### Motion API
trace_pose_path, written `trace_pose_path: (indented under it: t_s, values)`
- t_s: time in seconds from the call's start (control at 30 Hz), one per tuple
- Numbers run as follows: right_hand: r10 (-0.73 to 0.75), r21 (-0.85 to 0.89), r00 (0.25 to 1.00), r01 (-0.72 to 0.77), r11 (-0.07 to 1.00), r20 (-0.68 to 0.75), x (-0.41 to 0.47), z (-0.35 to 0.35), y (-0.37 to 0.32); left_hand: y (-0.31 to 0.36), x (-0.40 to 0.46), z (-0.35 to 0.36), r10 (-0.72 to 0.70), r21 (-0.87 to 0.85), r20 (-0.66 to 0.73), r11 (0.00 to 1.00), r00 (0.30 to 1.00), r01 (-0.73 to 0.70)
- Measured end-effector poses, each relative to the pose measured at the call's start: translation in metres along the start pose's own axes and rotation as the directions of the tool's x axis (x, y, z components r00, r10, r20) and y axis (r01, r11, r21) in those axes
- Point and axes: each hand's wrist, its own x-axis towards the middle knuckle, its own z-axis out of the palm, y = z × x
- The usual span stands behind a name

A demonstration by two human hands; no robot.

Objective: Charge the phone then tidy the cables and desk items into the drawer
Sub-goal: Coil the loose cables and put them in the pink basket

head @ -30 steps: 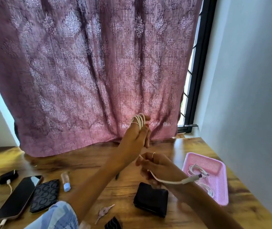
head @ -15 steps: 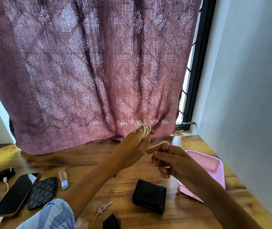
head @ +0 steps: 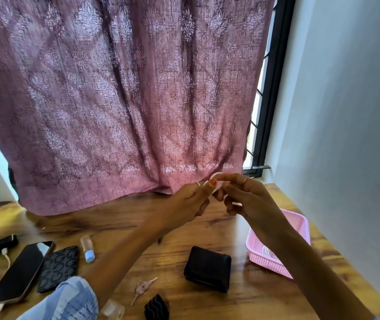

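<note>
While both hands meet, left hand [head: 188, 202] pinches white cable [head: 215, 175].

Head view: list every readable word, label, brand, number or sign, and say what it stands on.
No readable text anywhere in this frame.
Patterned case: interlocking motif only, no legible letters.
Small bottle: any label too blurred to read.
Phone: screen dark.
Black wallet: plain.

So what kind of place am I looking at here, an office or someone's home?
Most likely a room in a home, at a desk by a window. A patterned pink curtain hangs behind the wooden desk, and personal things lie on it: a charging phone and a black wallet.
</note>
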Motion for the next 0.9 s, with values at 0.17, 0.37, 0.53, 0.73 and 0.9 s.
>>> trace_pose_path:
  t_s: [0.17, 0.37, 0.53, 0.73, 0.9]
  values:
    - [-0.11, -0.201, 0.993, 0.097, 0.975, -0.053, 0.009, 0.0, 0.001, 0.003, -0.001, -0.006, -0.077, -0.233, 0.018, 0.969, 0.997, 0.08]
    - [-0.096, -0.264, 0.99, 0.12, 0.957, 0.102, 0.022, -0.001, 0.011, 0.009, -0.002, -0.008, -0.092, -0.501, 0.053, 0.859, 0.994, 0.107]
    - [-0.191, -0.308, 0.971, 0.227, 0.924, 0.142, 0.026, -0.001, 0.014, 0.014, -0.002, -0.011, -0.132, -0.695, 0.087, 0.702, 0.987, 0.155]
    - [-0.247, -0.194, 0.969, 0.243, 0.95, 0.003, 0.027, 0.008, 0.018, 0.019, -0.002, -0.007, -0.096, -0.824, 0.13, 0.544, 0.987, 0.161]
    - [-0.052, 0.172, 0.998, 0.045, 0.984, 0.038, 0.018, 0.018, 0.023, 0.019, 0.0, -0.006, -0.063, -0.852, 0.126, 0.504, 0.99, 0.141]
